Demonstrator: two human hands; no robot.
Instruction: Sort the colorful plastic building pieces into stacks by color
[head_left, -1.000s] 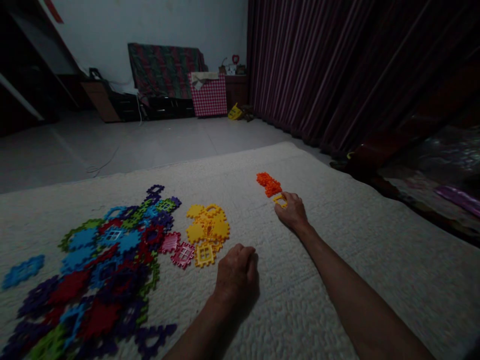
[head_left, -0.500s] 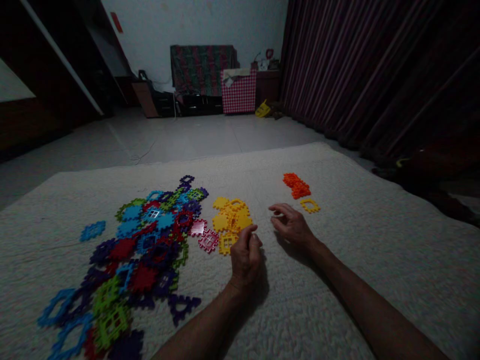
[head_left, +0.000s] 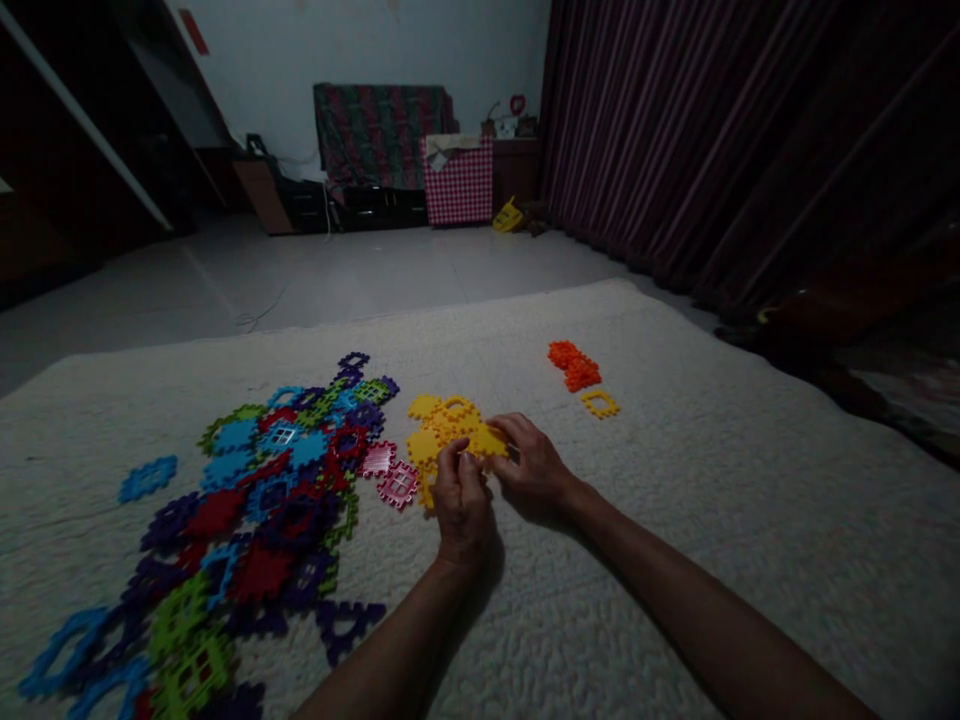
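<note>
A cluster of yellow interlocking plastic tiles [head_left: 424,446], some solid and some with openings, lies on the pale quilted mat. On the cluster's right side my right hand [head_left: 531,462] closes its thumb and fingers on the edge of a solid yellow tile [head_left: 489,440]. Just in front of the pile is my left hand [head_left: 462,500], its fingers curled and its thumb up; whatever may be inside it is hidden. It covers the near part of the yellow tiles. Two pink tiles [head_left: 398,484] rest left of the yellow ones.
Left of the hands spreads a large heap of blue, purple, red and green tiles [head_left: 262,515]. Beyond my right hand lie a stack of orange tiles [head_left: 574,366] and a lone yellow frame tile [head_left: 600,404]. A dark curtain [head_left: 652,140] hangs at the right.
My right hand has moved left from the open mat to the yellow pile and taken hold of a tile. My left hand stays curled beside the pile. The view has shifted slightly right.
</note>
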